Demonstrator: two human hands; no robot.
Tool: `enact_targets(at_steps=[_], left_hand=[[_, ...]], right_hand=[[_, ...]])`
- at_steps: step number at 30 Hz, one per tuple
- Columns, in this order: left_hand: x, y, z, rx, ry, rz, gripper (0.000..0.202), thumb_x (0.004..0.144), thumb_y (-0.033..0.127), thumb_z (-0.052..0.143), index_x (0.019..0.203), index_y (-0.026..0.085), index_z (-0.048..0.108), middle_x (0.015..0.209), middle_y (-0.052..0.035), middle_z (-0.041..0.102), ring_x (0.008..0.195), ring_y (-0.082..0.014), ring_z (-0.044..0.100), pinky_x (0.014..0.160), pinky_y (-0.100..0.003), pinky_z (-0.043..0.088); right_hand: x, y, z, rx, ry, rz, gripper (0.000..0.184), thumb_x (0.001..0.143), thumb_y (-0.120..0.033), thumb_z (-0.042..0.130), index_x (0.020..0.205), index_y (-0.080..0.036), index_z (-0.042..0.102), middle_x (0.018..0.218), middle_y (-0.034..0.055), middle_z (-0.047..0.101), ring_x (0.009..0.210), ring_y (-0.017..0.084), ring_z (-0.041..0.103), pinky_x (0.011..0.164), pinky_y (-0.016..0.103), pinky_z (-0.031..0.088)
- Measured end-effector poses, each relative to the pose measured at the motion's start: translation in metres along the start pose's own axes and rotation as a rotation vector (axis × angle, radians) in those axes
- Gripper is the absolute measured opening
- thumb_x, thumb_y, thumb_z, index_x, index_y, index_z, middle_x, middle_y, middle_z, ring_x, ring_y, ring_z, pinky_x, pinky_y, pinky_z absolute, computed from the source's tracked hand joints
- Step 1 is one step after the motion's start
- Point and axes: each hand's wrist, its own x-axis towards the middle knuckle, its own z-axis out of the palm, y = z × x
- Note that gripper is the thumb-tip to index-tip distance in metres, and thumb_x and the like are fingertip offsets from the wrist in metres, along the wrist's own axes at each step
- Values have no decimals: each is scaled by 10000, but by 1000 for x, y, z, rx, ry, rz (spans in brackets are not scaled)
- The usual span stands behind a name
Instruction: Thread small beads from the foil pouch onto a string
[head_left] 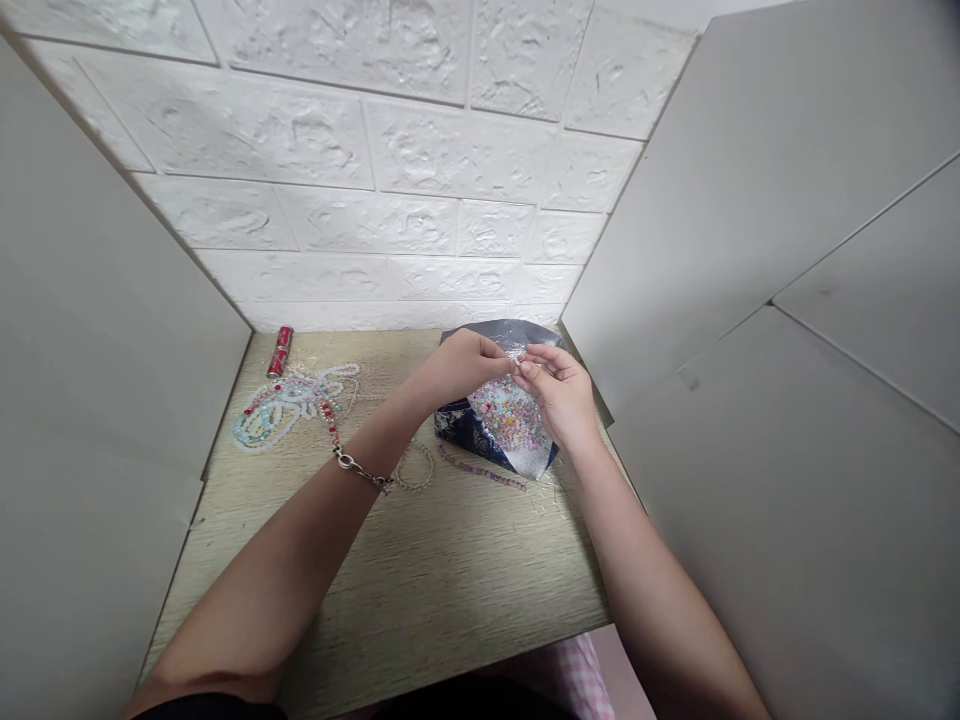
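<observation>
Above an opened bag (465, 430), silver inside and dark blue outside, my two hands meet fingertip to fingertip. Many small coloured beads (510, 412) lie in the bag. My left hand (469, 362) is closed in a pinch, and my right hand (556, 390) pinches with thumb and forefinger at the same spot. Something tiny and pale sits between the fingertips, too small to name. A string of purple-pink beads (480, 470) lies along the bag's near side. Left of it rests a loop of pale beads (414, 467), partly hidden by my left wrist, which wears a silver chain bracelet (360, 468).
Strings of white, pale blue and red beads (281, 410) are heaped at the left of the wooden tabletop (450, 570). Behind them lies a red cylinder (280, 352). A white brick-patterned wall (412, 220) stands at the back, with grey panels (750, 330) on both sides.
</observation>
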Motion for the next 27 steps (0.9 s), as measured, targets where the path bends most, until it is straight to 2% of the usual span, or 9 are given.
enact_targets(at_steps=[9, 27], left_hand=[[2, -3, 0, 21, 2, -4, 337, 643, 453, 496, 514, 142, 509, 468, 31, 265, 453, -59, 217, 444, -242, 163], [0, -1, -1, 23, -1, -12, 282, 625, 394, 492, 485, 152, 460, 465, 31, 271, 456, -62, 227, 443, -238, 174]], right_hand=[[1, 1, -1, -73, -30, -36, 224, 577, -213, 681, 786, -196, 601, 725, -16, 598, 674, 101, 584, 693, 274, 516], [-1, -1, 1, -56, -21, -34, 229, 582, -202, 671, 797, -207, 590, 742, -30, 570, 659, 92, 582, 686, 279, 527]])
